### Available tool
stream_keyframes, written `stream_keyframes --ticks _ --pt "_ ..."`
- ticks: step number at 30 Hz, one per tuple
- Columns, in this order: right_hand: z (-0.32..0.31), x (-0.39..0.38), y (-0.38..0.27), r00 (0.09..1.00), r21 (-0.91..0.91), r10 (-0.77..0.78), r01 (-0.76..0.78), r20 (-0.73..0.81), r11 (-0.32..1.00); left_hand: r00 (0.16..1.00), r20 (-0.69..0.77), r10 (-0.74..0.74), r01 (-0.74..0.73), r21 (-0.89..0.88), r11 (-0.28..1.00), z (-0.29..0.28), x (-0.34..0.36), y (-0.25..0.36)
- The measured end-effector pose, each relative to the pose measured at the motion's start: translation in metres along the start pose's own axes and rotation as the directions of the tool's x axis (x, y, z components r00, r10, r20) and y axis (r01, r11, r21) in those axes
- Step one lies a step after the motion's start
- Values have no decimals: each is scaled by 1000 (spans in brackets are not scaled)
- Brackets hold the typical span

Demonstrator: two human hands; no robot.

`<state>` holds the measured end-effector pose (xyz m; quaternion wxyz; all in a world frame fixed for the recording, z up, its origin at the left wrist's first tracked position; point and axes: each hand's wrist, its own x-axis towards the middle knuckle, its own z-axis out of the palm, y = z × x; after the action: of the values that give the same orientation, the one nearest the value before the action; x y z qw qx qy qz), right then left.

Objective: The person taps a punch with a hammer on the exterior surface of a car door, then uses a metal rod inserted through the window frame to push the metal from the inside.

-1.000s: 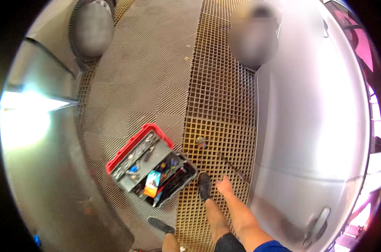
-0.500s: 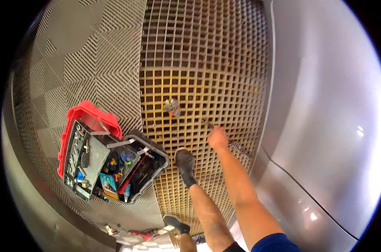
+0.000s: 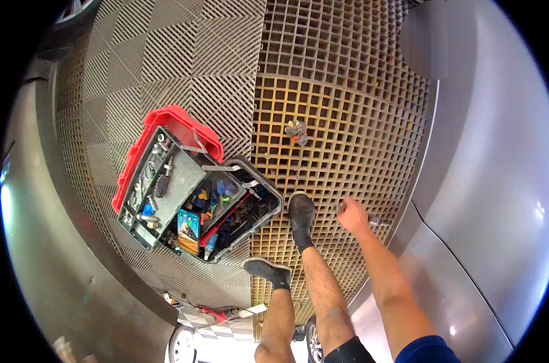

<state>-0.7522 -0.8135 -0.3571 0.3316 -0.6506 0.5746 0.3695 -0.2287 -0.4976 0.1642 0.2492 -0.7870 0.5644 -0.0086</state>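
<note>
My right hand (image 3: 354, 216) is low over the yellowish floor grating, its fingers closed round what looks like a metal hand tool (image 3: 376, 222). A dark end shows on one side of the fist and a shiny piece on the other; the exact kind is unclear. Beyond my feet, a small clump of grey metal-looking parts with an orange bit (image 3: 297, 132) lies on the grating. A pale blurred shape (image 3: 64, 349) at the lower left rim may be the fingers of my left hand; nothing held can be made out there.
An open toolbox with a red lid (image 3: 176, 124) lies left of my shoe (image 3: 301, 215), with loose tools and a coloured package (image 3: 189, 231) inside. Silver car panels (image 3: 462, 199) rise on the right and left (image 3: 62, 254). A red tool (image 3: 215, 314) lies behind.
The view has shifted left and up the scene, so everything appears further right. My right hand has drawn back toward my shoe, still closed on the tool.
</note>
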Motion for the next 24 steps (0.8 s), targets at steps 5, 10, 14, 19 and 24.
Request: stream_keyframes --ticks 5,10,14,19,24 --pt "13 -73 20 996 -4 -93 93 -7 996 806 581 -115 517 -595 615 192 51 209" --pt "26 -100 49 978 109 -168 181 -121 977 828 473 -301 551 -591 589 324 74 284" --pt "37 -112 62 949 88 -242 264 -202 960 823 429 -373 568 -597 567 352 82 285" --pt "34 -140 58 913 66 -354 373 -203 925 840 407 -359 542 -646 538 346 82 277" --pt "18 -191 34 746 191 -617 663 -252 724 841 471 -265 535 -658 529 339 81 261"
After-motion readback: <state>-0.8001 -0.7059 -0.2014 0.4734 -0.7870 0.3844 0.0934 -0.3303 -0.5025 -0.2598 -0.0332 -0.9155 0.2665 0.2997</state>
